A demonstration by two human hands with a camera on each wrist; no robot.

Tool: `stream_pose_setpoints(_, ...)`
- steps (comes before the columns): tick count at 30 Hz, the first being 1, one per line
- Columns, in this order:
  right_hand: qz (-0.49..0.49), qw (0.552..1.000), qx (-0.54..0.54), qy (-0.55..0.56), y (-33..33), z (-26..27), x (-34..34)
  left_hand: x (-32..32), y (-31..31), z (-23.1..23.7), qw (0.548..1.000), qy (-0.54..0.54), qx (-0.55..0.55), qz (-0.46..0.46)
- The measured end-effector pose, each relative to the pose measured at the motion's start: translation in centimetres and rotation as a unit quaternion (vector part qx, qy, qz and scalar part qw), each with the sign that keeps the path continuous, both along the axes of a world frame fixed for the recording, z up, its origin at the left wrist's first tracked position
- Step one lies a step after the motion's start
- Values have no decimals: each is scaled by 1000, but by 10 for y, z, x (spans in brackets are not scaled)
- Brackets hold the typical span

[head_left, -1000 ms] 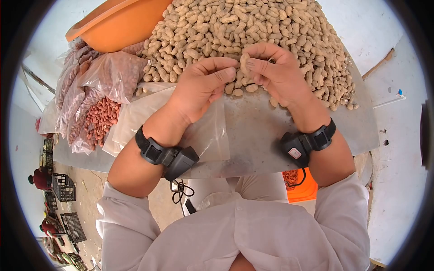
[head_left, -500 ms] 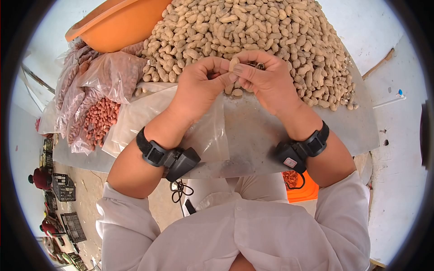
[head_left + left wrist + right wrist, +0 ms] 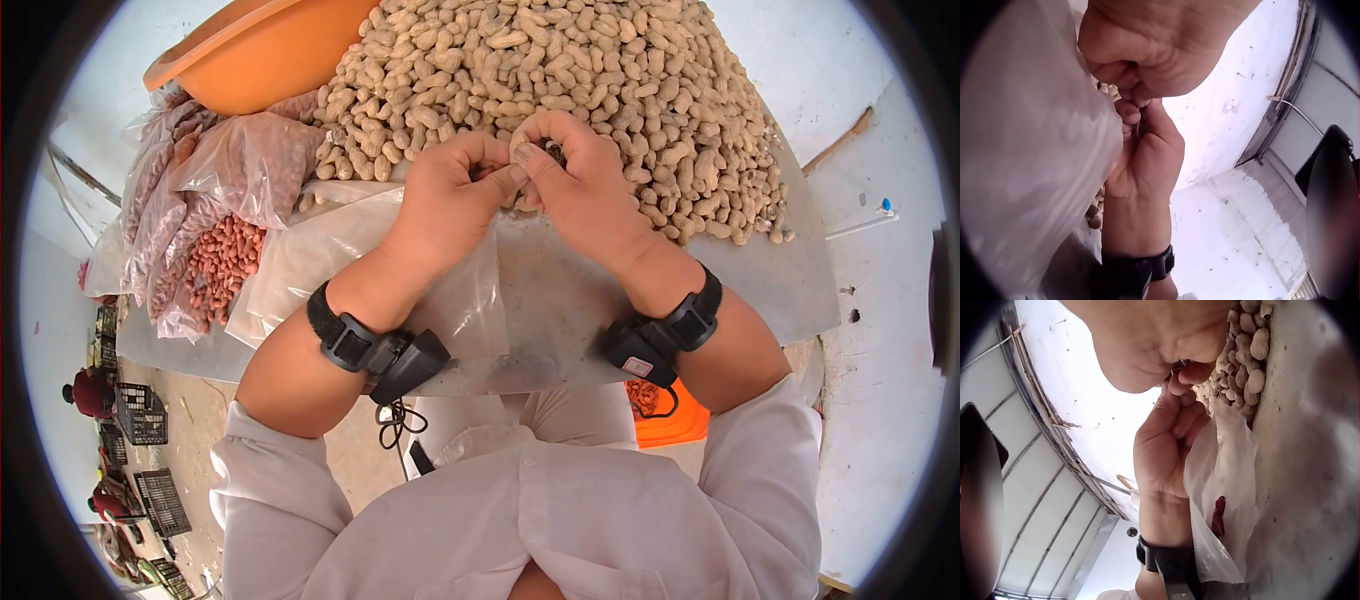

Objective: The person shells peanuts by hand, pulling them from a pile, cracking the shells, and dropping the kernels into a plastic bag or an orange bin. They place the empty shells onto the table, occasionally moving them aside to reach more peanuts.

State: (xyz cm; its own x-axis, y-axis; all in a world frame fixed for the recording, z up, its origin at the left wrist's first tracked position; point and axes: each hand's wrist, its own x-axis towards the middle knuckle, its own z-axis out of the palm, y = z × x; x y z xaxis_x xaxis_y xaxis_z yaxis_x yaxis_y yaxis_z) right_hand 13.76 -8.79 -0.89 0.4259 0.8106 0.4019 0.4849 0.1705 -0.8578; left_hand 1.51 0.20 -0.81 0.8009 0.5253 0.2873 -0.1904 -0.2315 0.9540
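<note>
In the head view both hands meet at the front edge of a large heap of unshelled peanuts (image 3: 690, 120). The right hand (image 3: 585, 190) pinches a peanut (image 3: 517, 145) between thumb and index finger, mostly covered by the fingers. Against it, the left hand (image 3: 450, 195) has its thumb and curled index finger together, gripping the same peanut. A small dark item (image 3: 555, 152) shows inside the right hand's curled fingers. Both wrist views show the fingertips touching; the peanut itself is hidden there.
An orange basin (image 3: 270, 60) stands at the back left, beside plastic bags (image 3: 245, 165) with red peanut kernels (image 3: 222, 265). A flat clear bag (image 3: 350, 270) lies on the metal table (image 3: 560, 320) under the left forearm. Below the table edge is an orange container (image 3: 680, 420).
The right hand has moved left with the peanut, and the left hand has shifted slightly right, so the fingertips now meet.
</note>
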Motion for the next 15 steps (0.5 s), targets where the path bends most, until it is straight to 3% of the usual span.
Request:
stream_pose_setpoints(6, -13, 999, 20, -37, 1, -2, -2, 0, -2, 1, 1000, 8, 6, 11)
stream_pose_setpoints(13, 101, 970, 47, 217, -1, -3, -2, 4, 3, -5, 989, -66, -106, -80)
stream_pose_setpoints(15, 115, 958, 62, 254, 1, -6, -2, 3, 6, -5, 990, -34, -120, -69)
